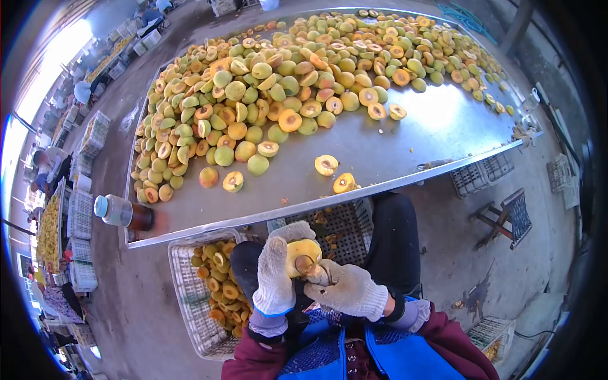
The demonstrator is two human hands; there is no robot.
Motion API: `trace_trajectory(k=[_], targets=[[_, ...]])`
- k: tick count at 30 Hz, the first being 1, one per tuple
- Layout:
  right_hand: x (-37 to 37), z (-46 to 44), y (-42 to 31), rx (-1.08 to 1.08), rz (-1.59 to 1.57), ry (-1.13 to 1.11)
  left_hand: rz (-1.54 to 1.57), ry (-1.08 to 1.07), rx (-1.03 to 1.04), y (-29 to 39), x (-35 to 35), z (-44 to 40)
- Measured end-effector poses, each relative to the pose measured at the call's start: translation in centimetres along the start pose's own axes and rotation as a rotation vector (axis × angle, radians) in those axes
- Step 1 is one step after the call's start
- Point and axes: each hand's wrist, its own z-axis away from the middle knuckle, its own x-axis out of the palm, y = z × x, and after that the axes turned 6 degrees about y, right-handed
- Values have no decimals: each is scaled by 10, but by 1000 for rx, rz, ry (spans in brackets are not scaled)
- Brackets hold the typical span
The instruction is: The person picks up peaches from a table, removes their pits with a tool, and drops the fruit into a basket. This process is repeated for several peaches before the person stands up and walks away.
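Observation:
My left hand, in a whitish knit glove, is closed around a yellow peach half in front of my lap. Against the fruit's lower right side, my gloved right hand is closed, its fingers bunched at a round brown spot. I cannot make out whether that spot is the pit or part of a small tool. Just beyond my hands, two cut peach halves lie near the front edge of the metal table.
A large heap of halved peaches covers the table's far side. At its left corner lies a bottle of dark liquid. A white crate of peach halves stands left of my legs; a dark crate sits between them. A stool is at right.

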Motion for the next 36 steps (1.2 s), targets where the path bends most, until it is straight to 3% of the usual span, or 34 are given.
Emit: trace_trajectory(k=[1, 2, 5, 7, 8, 10, 11, 13, 23, 30, 33, 35, 36], targets=[[-6, -1, -4, 37, -120, -34, 25, 4, 44, 2, 3, -3], [-10, -2, -6, 35, -121, -31, 231, 35, -85, 8, 10, 1], [-10, -10, 8, 59, -581, 190, 96, -40, -149, -15, 0, 5], [-13, -14, 17, -103, -235, 412, 171, -87, -250, -15, -6, 6], [-13, -12, 18, -102, -233, 410, 197, -91, -235, -18, -9, 4], [-12, -3, 14, 113, -381, 138, 377, -65, -207, -18, -8, 5], [-11, -1, 9, 110, -380, 132, 377, -59, -203, -16, -8, 4], [-5, 1, -1, 44, 3, 66, 476, -47, -222, -12, -5, 2], [12, -3, 12, -144, 144, 219, 311, 78, -66, -13, 7, 8], [9, -4, 8, -89, 126, 150, 298, 119, 63, -12, 21, 16], [6, 0, 5, -122, 61, 157, 88, 97, 196, -9, 20, 19], [-4, -1, 1, 26, -220, -55, -46, 74, 374, -13, 19, 17], [-9, -2, 1, 27, -220, -53, -45, 72, 374, -10, 18, 15]])
